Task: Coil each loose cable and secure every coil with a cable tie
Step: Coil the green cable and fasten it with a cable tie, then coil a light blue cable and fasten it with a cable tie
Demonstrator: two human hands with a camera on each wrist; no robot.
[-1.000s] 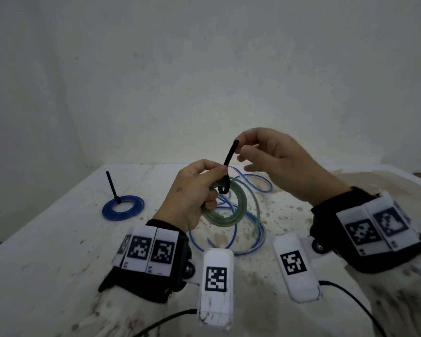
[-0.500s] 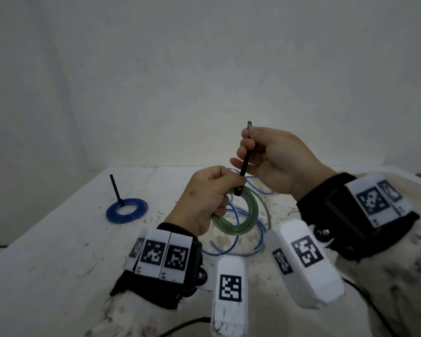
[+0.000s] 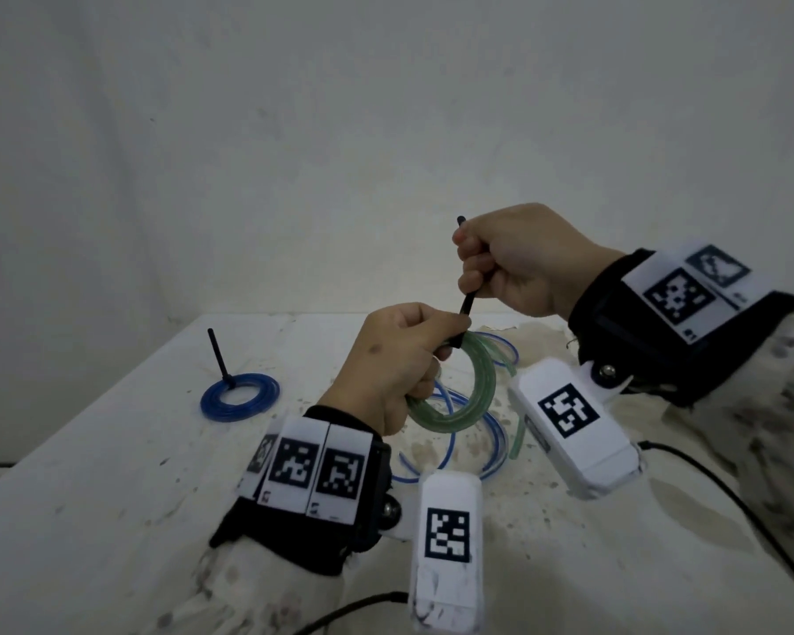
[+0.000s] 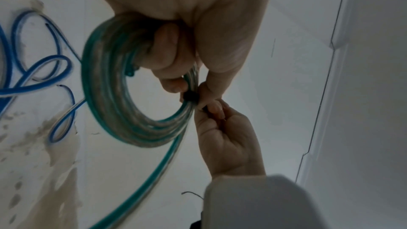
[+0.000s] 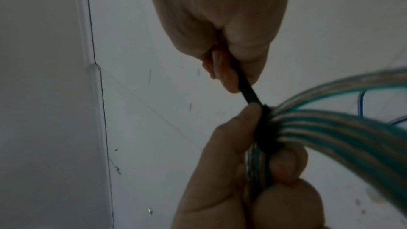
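At lower left of the head view, a tied blue coil (image 3: 239,396) lies on the surface (image 3: 111,474). In the centre, the left hand (image 3: 395,359) grips the green coil (image 3: 454,405). The black tie (image 3: 467,302) runs from that grip up and to the right, its tail pinched in the right hand (image 3: 519,263). The tie's long axis points from coil towards the right grip, so tightening probably means pulling that way.

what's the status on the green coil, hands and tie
Left hand grips green coil. Right hand pulls black cable tie tail, band around coil. Loose blue cable on table beneath, not in the way.
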